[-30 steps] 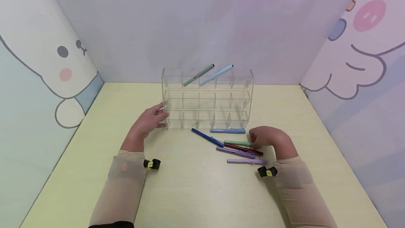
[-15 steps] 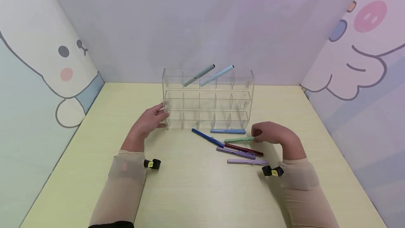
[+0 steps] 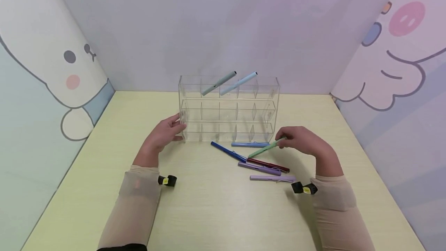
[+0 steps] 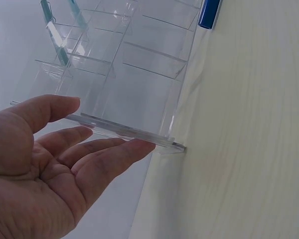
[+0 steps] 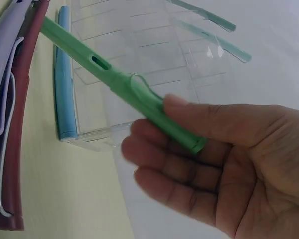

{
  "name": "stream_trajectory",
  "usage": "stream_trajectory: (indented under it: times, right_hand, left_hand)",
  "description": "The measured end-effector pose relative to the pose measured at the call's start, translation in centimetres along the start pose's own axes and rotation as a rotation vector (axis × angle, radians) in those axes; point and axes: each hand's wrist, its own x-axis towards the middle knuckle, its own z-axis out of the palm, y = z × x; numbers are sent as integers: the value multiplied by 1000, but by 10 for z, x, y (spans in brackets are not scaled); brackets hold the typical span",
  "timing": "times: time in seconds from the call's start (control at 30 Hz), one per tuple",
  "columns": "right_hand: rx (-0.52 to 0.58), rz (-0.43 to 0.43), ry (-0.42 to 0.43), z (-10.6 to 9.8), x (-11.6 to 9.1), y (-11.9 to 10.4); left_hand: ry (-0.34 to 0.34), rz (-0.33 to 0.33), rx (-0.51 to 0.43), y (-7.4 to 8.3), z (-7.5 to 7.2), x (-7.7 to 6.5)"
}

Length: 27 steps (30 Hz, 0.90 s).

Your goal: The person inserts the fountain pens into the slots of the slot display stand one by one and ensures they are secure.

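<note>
1 green pen (image 5: 122, 85) sits pinched in the right hand (image 3: 296, 139), thumb over it and fingers beneath, near its clip end. With 12 o'clock pointing away from the person, it slants down from the hand toward 8 o'clock; whether its lower end touches anything, I cannot tell.

Nearest the person on the table (image 3: 209, 212), at 7 o'clock from that hand, lies a lavender pen (image 3: 268, 177). Past it come a purple pen (image 3: 259, 168) and a dark red pen (image 3: 268, 164), close together, toward 8 o'clock. At 9 o'clock are a dark blue pen (image 3: 228, 152) and, farther back, a light blue pen (image 3: 249, 145), which lies between the green pen and the front of the clear organizer (image 3: 210, 113). That organizer stands toward 10 o'clock, with 3 rows of 5 compartments. The left hand (image 3: 163, 133) holds its left side panel between thumb and fingers. In its top row lean a grey-green pen (image 3: 219, 83) and a pale blue pen (image 3: 238, 83), in compartments 2 and 3 from the left, both tilted toward 2 o'clock.

Compared with 0.5 s ago, the right hand is farther toward 12 o'clock, and the green pen, then pointing nearly to 9 o'clock, is now more steeply slanted. The left hand and organizer look unchanged.
</note>
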Motion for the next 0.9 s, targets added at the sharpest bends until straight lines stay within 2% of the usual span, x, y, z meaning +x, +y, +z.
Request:
stream_trajectory:
  times: [0.3,0.63,0.9]
  right_hand:
    - [139,-51,185,-8,-8,-3]
    - [404,-144,413,-10,-12,-10]
    - [620,-265,544,-23,-3,-19]
  left_hand:
    - [6,0,5,-1,0,0]
    - [-3,-13,10,-2,2,1]
    - [6,-7,11,-2,1,1]
